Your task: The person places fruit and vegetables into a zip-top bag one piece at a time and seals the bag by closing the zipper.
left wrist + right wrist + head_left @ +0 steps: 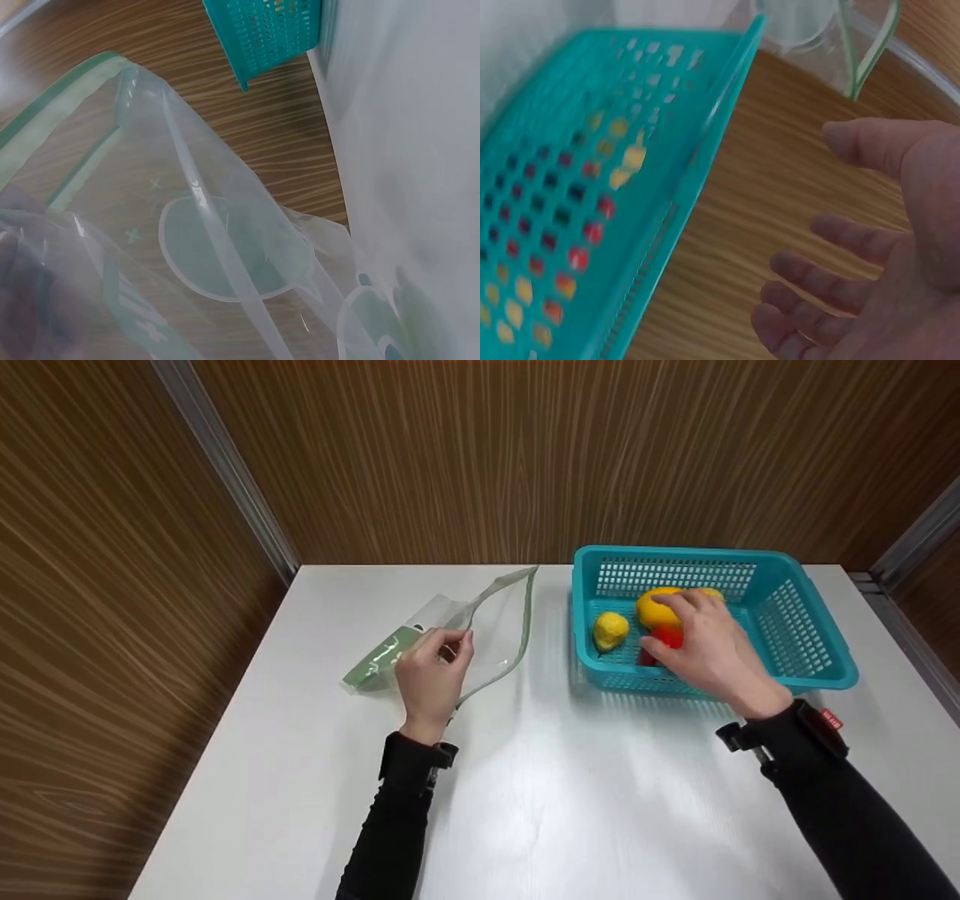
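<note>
My left hand pinches the edge of a clear zip bag with green printing, between thumb and fingers. The bag lies on its side with its mouth spread wide toward the right; its clear wall fills much of the left wrist view. My right hand hovers over the near side of a teal basket, fingers spread and relaxed with nothing between them. Under and beside it in the basket are a yellow pear-shaped fruit, a larger orange-yellow fruit and a red item, partly hidden by the hand.
The basket, with perforated walls, stands at the back right of the white table. Wood-grain panels rise behind the table and at both sides. A small red tag shows beside the right wrist.
</note>
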